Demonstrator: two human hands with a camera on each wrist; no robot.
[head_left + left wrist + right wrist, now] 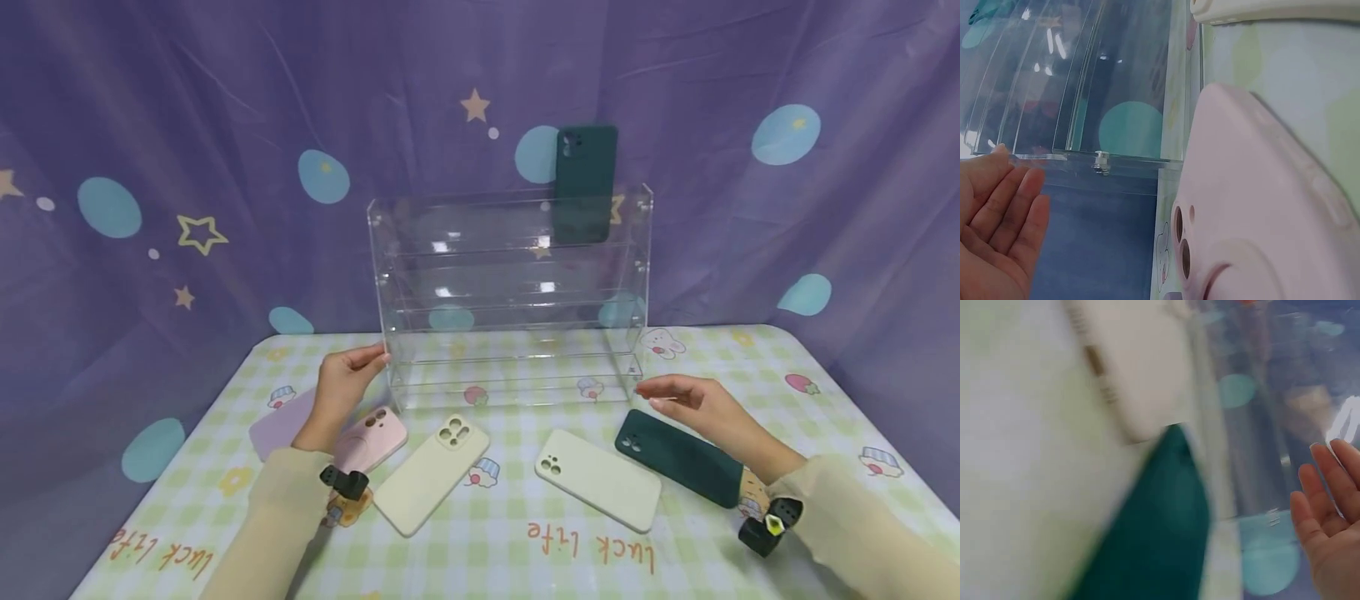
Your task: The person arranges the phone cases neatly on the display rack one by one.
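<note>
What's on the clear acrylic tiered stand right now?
One dark green rectangular phone case stands upright on the top tier of the stand, toward the right in the head view. No other case shows there. The case hides the purple fabric curtain directly behind it.

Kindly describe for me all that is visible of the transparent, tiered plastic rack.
The transparent, glossy tiered rack, apparently acrylic, stands upright on the green-and-white checked tablecloth. Two side panels with small shiny fasteners carry several horizontal shelves. One dark green rectangular phone case stands on its uppermost shelf, toward the right. The person's left hand touches its left panel; the person's right hand is near the lower right corner, but contact there is unclear.
</note>
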